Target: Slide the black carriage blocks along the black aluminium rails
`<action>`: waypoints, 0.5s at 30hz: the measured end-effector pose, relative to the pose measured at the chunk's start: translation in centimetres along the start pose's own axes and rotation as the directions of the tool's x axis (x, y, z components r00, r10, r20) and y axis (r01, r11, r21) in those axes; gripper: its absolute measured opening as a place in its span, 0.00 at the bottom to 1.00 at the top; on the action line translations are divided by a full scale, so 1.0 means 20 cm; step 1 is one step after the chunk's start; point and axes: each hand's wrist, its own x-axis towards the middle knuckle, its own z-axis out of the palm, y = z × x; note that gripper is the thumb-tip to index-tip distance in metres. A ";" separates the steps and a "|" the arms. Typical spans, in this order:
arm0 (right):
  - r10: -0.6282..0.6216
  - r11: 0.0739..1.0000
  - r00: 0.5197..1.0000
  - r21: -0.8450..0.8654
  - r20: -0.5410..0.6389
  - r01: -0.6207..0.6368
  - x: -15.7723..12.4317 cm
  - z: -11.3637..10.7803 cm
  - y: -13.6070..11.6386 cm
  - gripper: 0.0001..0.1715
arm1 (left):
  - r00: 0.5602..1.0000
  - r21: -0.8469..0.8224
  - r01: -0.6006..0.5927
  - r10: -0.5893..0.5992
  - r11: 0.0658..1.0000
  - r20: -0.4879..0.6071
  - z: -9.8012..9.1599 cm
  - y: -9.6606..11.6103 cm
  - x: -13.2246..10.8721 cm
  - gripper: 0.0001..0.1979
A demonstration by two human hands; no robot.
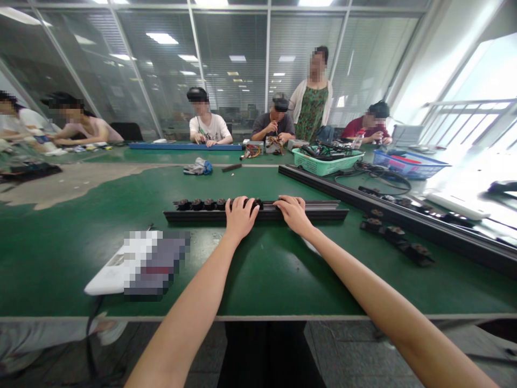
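A long black metal rail [323,215] lies crosswise on the green table in front of me. Several small black block-shaped parts [196,205] sit in a row along its left half. My left hand [241,218] is curled over the right end of that row, its fingers closed on a black block [257,204]. Just to the right, my right hand [294,213] bends over the rail with its fingertips together at the channel. What those fingertips hold, if anything, is hidden. The channel lies bare to the right of this hand.
More black blocks [396,235] lie at right beside a long black rail [452,229]. Behind are a green basket [327,166] of cables, a blue basket [416,168] and grey-blue gloves [198,166]. A white device [115,264] lies front left. Several people sit across the table; one stands.
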 end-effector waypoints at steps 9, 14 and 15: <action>-0.025 1.000 1.000 0.005 -0.005 0.025 0.00 0.00 0.03 0.26 | 1.000 -0.004 0.009 -0.009 1.000 0.008 -0.01 0.01 0.00 0.22; -0.024 1.000 1.000 -0.011 -0.011 0.024 0.00 0.00 0.04 0.26 | 1.000 -0.010 0.007 -0.007 1.000 0.006 -0.01 0.01 0.00 0.22; -0.025 1.000 1.000 -0.018 -0.013 0.024 0.00 0.00 0.04 0.26 | 1.000 -0.010 0.007 -0.007 1.000 0.006 -0.01 0.01 0.00 0.22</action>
